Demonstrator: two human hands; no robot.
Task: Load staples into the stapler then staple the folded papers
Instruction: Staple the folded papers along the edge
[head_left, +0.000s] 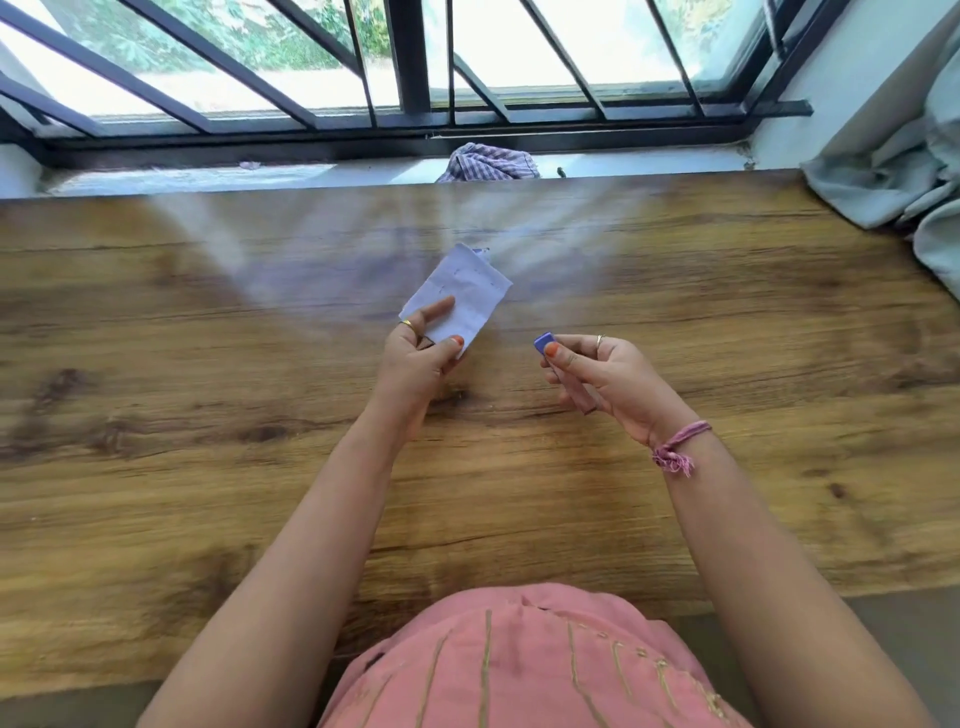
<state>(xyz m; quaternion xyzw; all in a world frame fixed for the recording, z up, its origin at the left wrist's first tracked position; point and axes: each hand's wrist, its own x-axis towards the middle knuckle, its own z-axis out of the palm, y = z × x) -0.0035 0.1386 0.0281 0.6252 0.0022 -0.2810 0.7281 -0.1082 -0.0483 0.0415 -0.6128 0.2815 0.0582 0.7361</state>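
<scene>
My left hand (418, 358) pinches the near corner of the folded white papers (462, 291), thumb on top and fingers beneath, holding them tilted above the wooden table (208, 493). To the right, my right hand (605, 374) grips a small purple stapler (545, 344); its blue-purple end pokes out above my thumb and its body runs down through my palm. The stapler's tip sits about a hand's width right of the papers and does not touch them. No loose staples are visible.
A checked cloth (488, 162) lies on the window sill at the table's far edge. A pale curtain (893, 171) hangs over the table's right far corner. A barred window (410, 62) stands behind.
</scene>
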